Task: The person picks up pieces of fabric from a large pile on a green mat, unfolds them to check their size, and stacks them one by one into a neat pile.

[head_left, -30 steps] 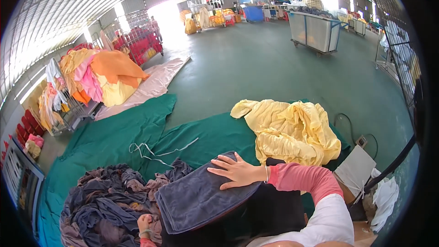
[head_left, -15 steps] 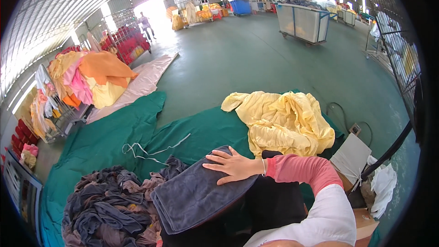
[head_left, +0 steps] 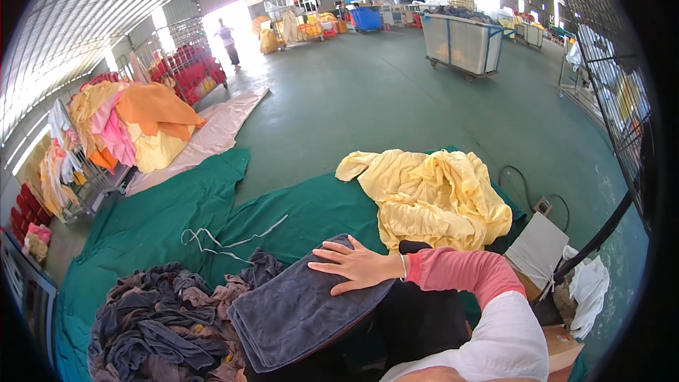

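A folded dark grey-blue towel (head_left: 297,318) lies across my lap, its long edges running from lower left to upper right. On its upper end rests my right hand (head_left: 357,265), palm down, with the fingers spread and pointing left. My left hand is out of view. Close by on the left is a heap of crumpled grey-blue and brownish towels (head_left: 155,325), touching the folded towel's left side. A crumpled pale yellow cloth (head_left: 431,198) lies beyond my right forearm.
Green sheeting (head_left: 163,205) covers the floor ahead, with a white cord (head_left: 212,244) on it. A cart heaped with orange, pink and yellow cloths (head_left: 148,117) stands left. A grey wheeled bin (head_left: 463,44) is far right. A person (head_left: 228,44) is near the bright doorway.
My right hand stays flat on the folded towel. The view has shifted slightly, and the person near the doorway has changed stance.
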Tool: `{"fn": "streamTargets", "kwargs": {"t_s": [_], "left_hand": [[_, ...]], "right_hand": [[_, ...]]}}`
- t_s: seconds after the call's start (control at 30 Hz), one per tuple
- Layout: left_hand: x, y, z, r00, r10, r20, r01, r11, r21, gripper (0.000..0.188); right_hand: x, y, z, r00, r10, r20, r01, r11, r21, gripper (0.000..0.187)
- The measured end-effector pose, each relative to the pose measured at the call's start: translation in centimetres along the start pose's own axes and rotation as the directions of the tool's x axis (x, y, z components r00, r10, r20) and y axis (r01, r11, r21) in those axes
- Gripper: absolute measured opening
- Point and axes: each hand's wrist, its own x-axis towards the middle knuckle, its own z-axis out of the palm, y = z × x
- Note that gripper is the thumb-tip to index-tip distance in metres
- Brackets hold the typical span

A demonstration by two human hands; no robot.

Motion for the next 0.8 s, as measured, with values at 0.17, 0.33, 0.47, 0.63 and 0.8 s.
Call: {"fn": "streamTargets", "kwargs": {"t_s": [0.17,0.33,0.47,0.63,0.8], "left_hand": [[-0.4,0.0,-0.3,1.0,0.007,-0.006,-0.008,1.0,-0.012,0.02],[-1.0,-0.2,-0.5,1.0,0.002,-0.014,-0.002,1.0,-0.018,0.02],[-1.5,-0.1,-0.3,1.0,0.0,-0.013,0.0,1.0,-0.028,0.02],[-2.4,-0.7,-0.3,1.0,0.001,-0.017,-0.002,0.999,-0.044,0.021],[-3.4,-1.7,-0.5,1.0,0.004,-0.028,-0.006,0.998,-0.07,0.021]], "right_hand": [[0.0,0.0,0.0,1.0,0.003,-0.002,-0.003,1.0,-0.004,0.069],[0.0,-0.1,0.1,1.0,0.004,0.002,-0.004,1.0,-0.009,0.069],[-0.1,-0.1,-0.2,1.0,0.005,0.003,-0.005,1.0,0.011,0.069],[-0.2,0.0,0.2,0.999,-0.004,-0.032,0.005,1.0,0.023,0.069],[-0.3,-0.3,-0.2,0.999,-0.009,-0.038,0.009,1.0,-0.006,0.069]]}}
